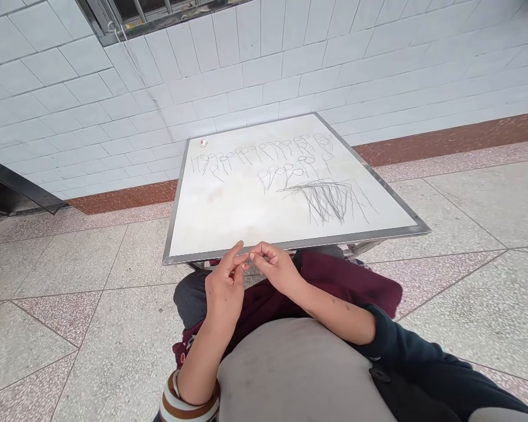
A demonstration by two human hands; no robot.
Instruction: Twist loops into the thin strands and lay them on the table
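Note:
Both hands meet over the near edge of a white table [229, 205] with a grey metal rim. My left hand [229, 275] has its index finger and thumb raised, other fingers bent, its fingertips at those of the right. My right hand [273, 265] is closed in a pinch; whatever lies between the fingertips is too small to make out. On the table, thin dark looped strands [293, 172] lie in rows across the back and middle. A loose pile of straight dark strands [328, 199] is spread at the right.
A small red and white object [203, 143] sits at the table's back left corner. Behind stands a white tiled wall [264, 70] with a barred window and a hanging cord. Maroon cloth [347, 281] covers my lap below the near edge.

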